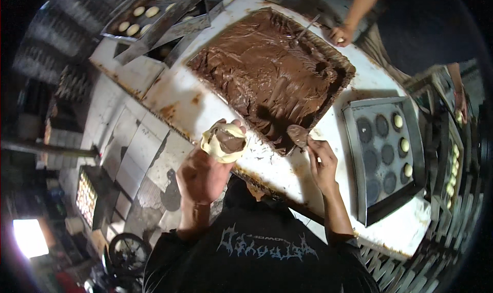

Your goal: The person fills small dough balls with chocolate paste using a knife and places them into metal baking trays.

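The left hand (203, 175) cups a dough piece (224, 141) with brown filling in it. The right hand (322, 162) pinches a spoon (298, 135) near the chocolate tray (272, 72) at 12 o'clock. Too much filling could spill out.

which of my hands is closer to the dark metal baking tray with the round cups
Right. Your right hand with its spatula sits just left of the dark metal baking tray; your left hand, holding the filled dough piece, is farther left.

Both hands raised — left hand (204, 175) cupped palm-up, right hand (322, 162) pinched shut, fingers forward.
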